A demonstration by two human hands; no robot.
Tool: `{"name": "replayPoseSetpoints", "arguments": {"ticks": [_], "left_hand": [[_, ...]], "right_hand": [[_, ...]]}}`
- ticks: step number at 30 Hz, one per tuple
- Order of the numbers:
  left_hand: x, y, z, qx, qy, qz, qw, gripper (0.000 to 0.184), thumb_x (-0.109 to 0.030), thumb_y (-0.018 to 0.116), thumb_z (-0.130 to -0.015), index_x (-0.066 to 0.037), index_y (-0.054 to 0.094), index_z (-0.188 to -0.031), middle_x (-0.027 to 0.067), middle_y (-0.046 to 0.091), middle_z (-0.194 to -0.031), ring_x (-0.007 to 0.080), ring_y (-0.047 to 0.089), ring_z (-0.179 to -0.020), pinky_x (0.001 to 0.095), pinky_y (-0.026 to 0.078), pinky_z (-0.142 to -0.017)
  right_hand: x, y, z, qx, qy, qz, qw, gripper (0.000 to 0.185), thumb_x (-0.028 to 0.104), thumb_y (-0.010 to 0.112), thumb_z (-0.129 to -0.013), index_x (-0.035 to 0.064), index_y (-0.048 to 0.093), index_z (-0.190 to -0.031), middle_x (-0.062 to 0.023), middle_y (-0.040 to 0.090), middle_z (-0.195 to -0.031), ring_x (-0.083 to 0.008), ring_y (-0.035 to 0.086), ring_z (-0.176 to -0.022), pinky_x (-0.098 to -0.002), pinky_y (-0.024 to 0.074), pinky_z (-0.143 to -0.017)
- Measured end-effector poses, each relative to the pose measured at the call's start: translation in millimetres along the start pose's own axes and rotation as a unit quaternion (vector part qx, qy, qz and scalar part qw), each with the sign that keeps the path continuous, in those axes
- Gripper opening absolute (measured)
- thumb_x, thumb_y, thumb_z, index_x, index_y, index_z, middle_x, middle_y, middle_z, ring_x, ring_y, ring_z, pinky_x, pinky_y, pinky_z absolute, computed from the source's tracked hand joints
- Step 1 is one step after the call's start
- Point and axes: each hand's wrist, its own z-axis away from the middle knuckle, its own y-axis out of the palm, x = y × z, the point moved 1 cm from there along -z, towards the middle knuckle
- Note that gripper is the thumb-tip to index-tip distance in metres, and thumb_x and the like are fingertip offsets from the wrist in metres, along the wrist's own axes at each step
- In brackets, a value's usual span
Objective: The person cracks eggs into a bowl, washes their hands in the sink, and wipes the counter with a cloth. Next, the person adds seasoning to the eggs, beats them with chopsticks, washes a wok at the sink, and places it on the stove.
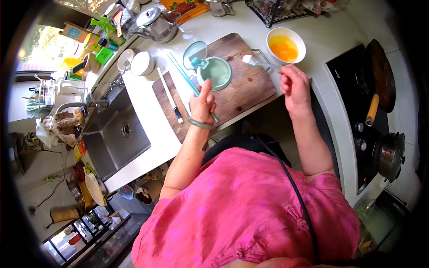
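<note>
My left hand (203, 103) is closed around teal chopsticks (182, 73), which slant up and to the left over the board. Just beyond its thumb stands a pale green jar (219, 75) with its clear lid (195, 52) flipped open. My right hand (296, 88) pinches the end of a small translucent spoon (262, 65) carrying a heap of white powder (248, 59). The spoon is held over the right part of the wooden cutting board (252, 87). Above the right hand sits a white bowl (300, 41) with cracked eggs (283, 48), yolks visible.
A long white stick-like object (168, 93) with a dark band lies left on the board. Further left are a white cup (142, 63), a steel kettle (156, 26) and the sink (118, 138). At right, the cooktop (346, 71) bears a wooden-handled pan (380, 80) and a pot (389, 154).
</note>
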Motion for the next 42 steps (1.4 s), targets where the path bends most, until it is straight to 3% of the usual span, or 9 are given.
{"name": "replayPoseSetpoints", "arguments": {"ticks": [12,14,15,19,28,29,33,38,42], "left_hand": [[1,-24,0,-0.036,0.015,0.015,0.999,0.019,-0.027,0.063,-0.083,-0.017,0.046,-0.083,-0.0082,0.035,-0.059,0.0033,0.028,-0.042,0.0196,0.016,-0.036],[0,-25,2,-0.05,0.023,0.023,0.998,0.02,-0.027,0.063,-0.083,-0.017,0.046,-0.083,-0.0079,0.036,-0.059,0.0034,0.029,-0.042,0.0196,0.017,-0.036],[-1,-27,3,-0.051,0.025,0.023,0.998,0.02,-0.027,0.063,-0.083,-0.017,0.046,-0.082,-0.0077,0.036,-0.059,0.0035,0.029,-0.042,0.0197,0.017,-0.036],[-5,-28,7,-0.06,0.027,0.03,0.997,0.02,-0.027,0.063,-0.083,-0.016,0.046,-0.082,-0.0074,0.037,-0.06,0.0035,0.029,-0.041,0.0196,0.017,-0.036],[-8,-32,10,-0.049,0.028,0.056,0.997,0.02,-0.025,0.063,-0.084,-0.016,0.045,-0.081,-0.0068,0.037,-0.06,0.0033,0.03,-0.042,0.0191,0.017,-0.035],[-9,-35,11,-0.05,0.027,0.058,0.997,0.02,-0.025,0.063,-0.084,-0.016,0.045,-0.081,-0.0068,0.037,-0.06,0.0032,0.03,-0.042,0.0188,0.018,-0.035],[-11,-36,13,-0.039,0.028,0.05,0.998,0.021,-0.025,0.063,-0.083,-0.016,0.044,-0.084,-0.0076,0.036,-0.06,0.0026,0.03,-0.043,0.018,0.019,-0.035],[-16,-38,15,-0.029,0.035,0.045,0.998,0.024,-0.025,0.065,-0.082,-0.015,0.043,-0.084,-0.0076,0.039,-0.061,0.0024,0.031,-0.041,0.0179,0.02,-0.035],[-24,-45,20,-0.018,0.034,0.055,0.998,0.024,-0.023,0.065,-0.082,-0.013,0.044,-0.086,-0.0073,0.038,-0.059,0.0026,0.03,-0.04,0.0182,0.02,-0.035]], "right_hand": [[12,-90,-90,-0.184,-0.176,0.272,0.928,0.012,0.01,0.06,-0.079,0.0014,0.059,-0.072,0.0011,0.051,-0.058,-0.0047,0.043,-0.047,-0.02,0.0332,-0.043],[12,-85,-90,-0.16,-0.393,0.48,0.768,0.01,0.013,0.06,-0.078,0.0046,0.06,-0.072,-0.0043,0.056,-0.057,-0.0158,0.054,-0.049,-0.0275,0.0405,-0.046],[13,-83,-88,-0.148,-0.394,0.528,0.737,0.009,0.013,0.061,-0.078,0.0059,0.06,-0.073,-0.0077,0.057,-0.061,-0.0224,0.058,-0.054,-0.0323,0.0442,-0.05],[10,-78,-84,-0.112,-0.44,0.624,0.636,0.007,0.012,0.06,-0.078,0.0072,0.059,-0.073,-0.0078,0.059,-0.065,-0.0238,0.059,-0.058,-0.0324,0.0456,-0.05],[12,-78,-84,-0.194,-0.386,0.5,0.751,0.012,0.013,0.061,-0.079,0.003,0.062,-0.073,-0.0043,0.062,-0.06,-0.0135,0.058,-0.052,-0.0267,0.0451,-0.051],[12,-75,-86,-0.203,-0.288,0.388,0.852,0.012,0.012,0.061,-0.079,0.001,0.062,-0.074,-0.0016,0.057,-0.058,-0.0084,0.052,-0.05,-0.0219,0.0406,-0.048],[22,-31,-60,-0.132,-0.174,0.155,0.964,0.011,0.01,0.06,-0.079,0.0015,0.059,-0.072,0.0022,0.048,-0.058,-0.0047,0.04,-0.047,-0.0176,0.0304,-0.044],[-8,54,-4,0.1,-0.093,0.119,0.983,0.011,0.009,0.06,-0.08,0.0053,0.059,-0.07,0.0036,0.048,-0.058,-0.0042,0.04,-0.048,-0.0179,0.03,-0.044],[-48,97,14,0.225,-0.202,0.391,0.869,0.015,0.016,0.065,-0.078,0.0015,0.063,-0.083,-0.003,0.056,-0.057,-0.0067,0.051,-0.05,-0.0224,0.0394,-0.047]]}}
